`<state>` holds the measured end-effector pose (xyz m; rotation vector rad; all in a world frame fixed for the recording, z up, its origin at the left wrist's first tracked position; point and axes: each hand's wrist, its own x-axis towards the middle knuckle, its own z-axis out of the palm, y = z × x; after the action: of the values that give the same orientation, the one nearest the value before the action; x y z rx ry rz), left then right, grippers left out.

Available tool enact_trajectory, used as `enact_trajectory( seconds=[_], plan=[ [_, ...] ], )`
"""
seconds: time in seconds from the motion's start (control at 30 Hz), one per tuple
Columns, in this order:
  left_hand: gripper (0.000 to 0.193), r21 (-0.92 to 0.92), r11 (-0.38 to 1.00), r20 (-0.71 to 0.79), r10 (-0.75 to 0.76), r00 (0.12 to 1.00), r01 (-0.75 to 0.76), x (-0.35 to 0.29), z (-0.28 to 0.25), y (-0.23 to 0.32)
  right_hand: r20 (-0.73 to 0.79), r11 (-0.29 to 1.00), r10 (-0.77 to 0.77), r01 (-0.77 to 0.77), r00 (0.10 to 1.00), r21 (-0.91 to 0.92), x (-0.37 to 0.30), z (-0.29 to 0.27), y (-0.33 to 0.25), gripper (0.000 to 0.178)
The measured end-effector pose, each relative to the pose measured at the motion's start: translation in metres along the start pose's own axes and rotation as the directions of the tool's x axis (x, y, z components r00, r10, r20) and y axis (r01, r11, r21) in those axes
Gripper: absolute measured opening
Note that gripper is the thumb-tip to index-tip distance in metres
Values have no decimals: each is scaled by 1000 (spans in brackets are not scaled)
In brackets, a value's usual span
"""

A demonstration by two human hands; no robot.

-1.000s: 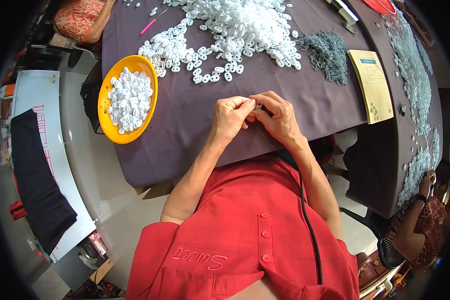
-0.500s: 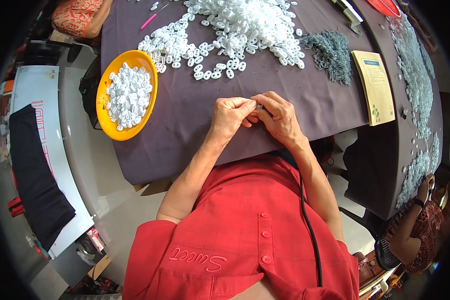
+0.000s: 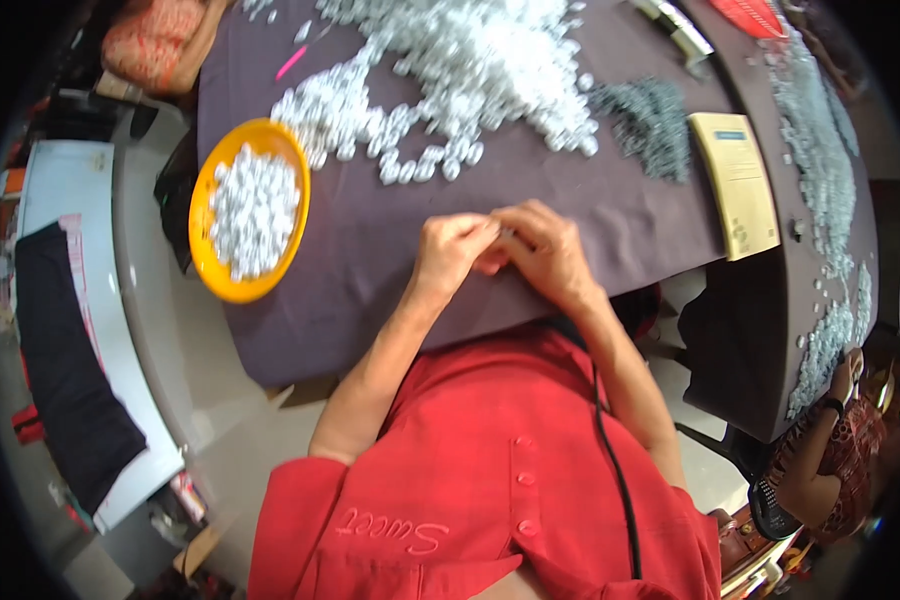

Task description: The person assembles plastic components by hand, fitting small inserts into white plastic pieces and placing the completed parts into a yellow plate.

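Observation:
My left hand (image 3: 452,250) and my right hand (image 3: 542,248) meet fingertip to fingertip over the dark purple cloth (image 3: 370,260) of the table. Between the fingers I pinch a small white plastic piece (image 3: 505,234), mostly hidden by the fingers. Beyond the hands lies a large heap of small white plastic pieces (image 3: 460,70). To the left stands an orange bowl (image 3: 208,240) holding more of the white pieces (image 3: 252,208).
A pile of small grey-green parts (image 3: 645,120) and a yellow booklet (image 3: 738,180) lie to the right. More white pieces (image 3: 820,130) run along the right table edge. Another person's hand (image 3: 848,372) shows at lower right. A pink stick (image 3: 292,62) lies at upper left.
Both hands stay pressed together on the small piece; only the fingers shift slightly. The view has drifted a little.

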<state>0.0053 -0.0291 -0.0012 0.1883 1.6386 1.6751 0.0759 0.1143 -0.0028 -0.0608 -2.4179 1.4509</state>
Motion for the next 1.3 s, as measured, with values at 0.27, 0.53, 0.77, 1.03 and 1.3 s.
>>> enact_trajectory(
  seconds=[0.27,0.53,0.77,1.03,1.3],
  plan=[
    [20,-19,1000,-105,19,994,-21,-9,-9,3,-104,999,41,-41,994,3,-5,-24,1,22],
    [18,298,938,-450,300,841,-175,-46,-82,55,-412,850,-67,-164,909,-500,35,-93,49,9],
    [20,457,886,-658,393,642,-74,-60,-156,79,-342,745,75,-280,937,-605,41,-99,51,8],
    [27,577,796,-689,353,633,183,-55,-193,62,-261,638,119,-275,958,-719,39,-85,46,7],
    [18,714,697,-564,627,538,-63,-38,-148,62,-332,688,109,-313,937,-655,25,-70,48,7]
  ],
)
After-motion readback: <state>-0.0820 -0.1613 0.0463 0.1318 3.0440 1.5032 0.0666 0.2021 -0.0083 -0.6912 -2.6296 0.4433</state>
